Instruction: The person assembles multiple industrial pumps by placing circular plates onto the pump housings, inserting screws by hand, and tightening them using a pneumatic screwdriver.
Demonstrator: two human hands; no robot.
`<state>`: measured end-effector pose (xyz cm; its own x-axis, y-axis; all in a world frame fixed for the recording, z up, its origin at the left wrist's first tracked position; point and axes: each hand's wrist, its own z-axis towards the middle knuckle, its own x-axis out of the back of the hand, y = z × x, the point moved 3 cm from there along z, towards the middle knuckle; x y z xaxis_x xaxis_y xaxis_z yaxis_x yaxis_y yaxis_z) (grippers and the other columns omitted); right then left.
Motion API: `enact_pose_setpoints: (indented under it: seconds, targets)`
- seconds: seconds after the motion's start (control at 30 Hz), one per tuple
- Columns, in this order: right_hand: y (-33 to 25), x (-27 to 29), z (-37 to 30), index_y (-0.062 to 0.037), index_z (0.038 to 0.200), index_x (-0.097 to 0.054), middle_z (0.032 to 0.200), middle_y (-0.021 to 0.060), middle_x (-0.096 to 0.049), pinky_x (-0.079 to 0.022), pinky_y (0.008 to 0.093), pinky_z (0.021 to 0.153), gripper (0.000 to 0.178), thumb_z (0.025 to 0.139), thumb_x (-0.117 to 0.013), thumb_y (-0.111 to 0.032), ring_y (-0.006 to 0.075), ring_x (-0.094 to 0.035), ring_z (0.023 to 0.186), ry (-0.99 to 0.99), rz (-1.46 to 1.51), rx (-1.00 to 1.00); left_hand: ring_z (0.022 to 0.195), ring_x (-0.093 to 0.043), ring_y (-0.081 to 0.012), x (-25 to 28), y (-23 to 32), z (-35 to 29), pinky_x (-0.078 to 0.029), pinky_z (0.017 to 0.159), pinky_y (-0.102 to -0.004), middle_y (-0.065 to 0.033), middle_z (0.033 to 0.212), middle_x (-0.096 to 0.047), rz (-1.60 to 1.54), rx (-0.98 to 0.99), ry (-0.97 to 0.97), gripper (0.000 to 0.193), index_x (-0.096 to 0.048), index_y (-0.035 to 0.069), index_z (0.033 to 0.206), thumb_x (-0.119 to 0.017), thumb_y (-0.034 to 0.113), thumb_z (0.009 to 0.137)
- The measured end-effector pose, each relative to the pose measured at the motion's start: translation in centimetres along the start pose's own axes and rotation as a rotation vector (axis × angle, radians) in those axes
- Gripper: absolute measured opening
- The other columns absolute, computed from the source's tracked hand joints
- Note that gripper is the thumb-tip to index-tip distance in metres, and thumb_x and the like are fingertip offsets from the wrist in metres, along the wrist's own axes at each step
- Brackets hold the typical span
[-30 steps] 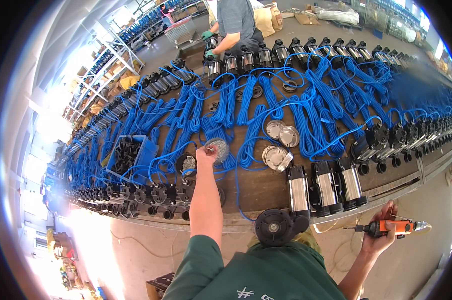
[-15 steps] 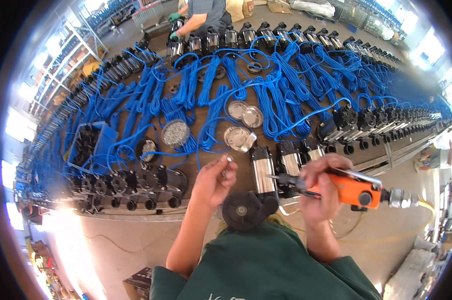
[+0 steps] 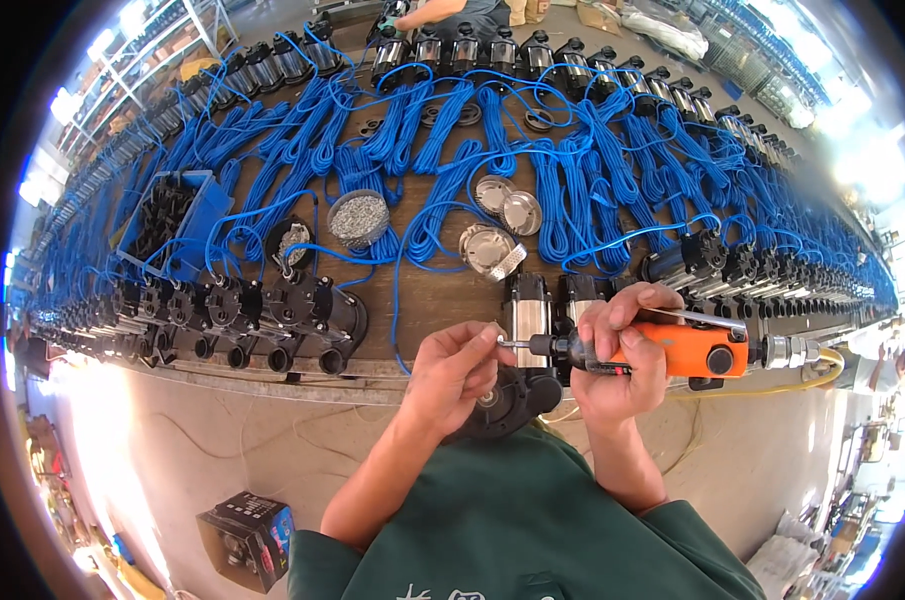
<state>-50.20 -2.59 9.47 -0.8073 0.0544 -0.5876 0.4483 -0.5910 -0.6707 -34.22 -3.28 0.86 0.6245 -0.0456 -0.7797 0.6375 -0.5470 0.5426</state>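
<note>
My right hand grips an orange air screwdriver, which lies roughly level with its bit toward the left. At the bit's tip, my left hand pinches a small silver screw between thumb and fingertips. Just beneath the bit lies a pump with a silver cylinder body, its black round end toward me and partly covered by my left hand. Beyond it, a round metal strainer plate rests on the table near two more metal discs.
A round tub of small screws and a blue bin of black parts stand to the left. Coiled blue cables cover the table. Pumps line its edges. A yellow air hose trails right. Another person's arm reaches in at the far side.
The screwdriver has moved left and slightly up, bringing its bit to the screw in my left hand. My left hand has shifted right toward it. The view has tilted a little.
</note>
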Motion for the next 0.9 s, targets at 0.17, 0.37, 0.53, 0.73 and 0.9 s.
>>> enact_pose_setpoints:
  seconds: [0.17,0.37,0.53,0.73,0.9]
  targets:
    - [0.1,0.0,0.0,-0.0026,0.107,-0.049,0.087,0.0096,-0.053,-0.044,0.0307,0.063,0.030,0.077,-0.050,-0.007,0.0098,-0.046,0.056,0.002,0.003,-0.002,0.047,-0.036,-0.0031,-0.2,0.4,-0.2,-0.026,0.042,-0.0172,-0.0130,0.080,-0.065,0.040,-0.012,0.028,0.014,-0.058,0.000,0.090,-0.055,0.012,0.097]
    - [0.4,0.5,-0.2,-0.0020,0.105,-0.048,0.084,0.0105,-0.053,-0.045,0.0320,0.059,0.028,0.077,-0.051,-0.006,0.0110,-0.045,0.052,-0.078,-0.009,0.033,0.046,-0.034,-0.0032,0.2,0.1,0.0,-0.025,0.041,-0.0180,-0.0090,0.072,-0.061,0.098,0.112,0.036,0.015,-0.057,0.001,0.088,-0.058,0.015,0.095]
    - [1.0,1.0,-0.9,-0.0015,0.103,-0.048,0.081,0.0116,-0.053,-0.046,0.0323,0.055,0.027,0.076,-0.054,-0.005,0.0124,-0.046,0.051,-0.114,-0.103,-0.005,0.051,-0.051,-0.0081,1.3,0.6,1.6,-0.037,0.048,-0.0192,-0.0051,0.068,-0.064,0.791,-0.186,-0.036,0.025,-0.068,-0.005,0.089,-0.058,0.017,0.095]
    - [3.6,3.4,-3.1,0.0000,0.103,-0.045,0.082,0.0119,-0.056,-0.046,0.0254,0.059,0.029,0.075,-0.047,0.010,0.0136,-0.053,0.063,-0.046,-0.212,-0.314,0.058,-0.059,-0.0285,1.3,0.7,2.6,-0.046,0.058,-0.0341,-0.0191,0.067,-0.063,1.557,-0.241,-0.123,0.031,-0.070,-0.002,0.079,-0.058,0.023,0.093]
    - [4.8,3.1,-4.0,0.0016,0.100,-0.047,0.080,0.0133,-0.055,-0.046,0.0245,0.054,0.026,0.074,-0.048,0.007,0.0146,-0.052,0.059,-0.018,-0.323,-0.337,0.050,-0.052,-0.0223,2.8,0.5,1.7,-0.039,0.051,-0.0330,-0.0106,0.059,-0.059,1.420,-0.452,0.048,0.024,-0.069,-0.001,0.083,-0.061,0.020,0.091]
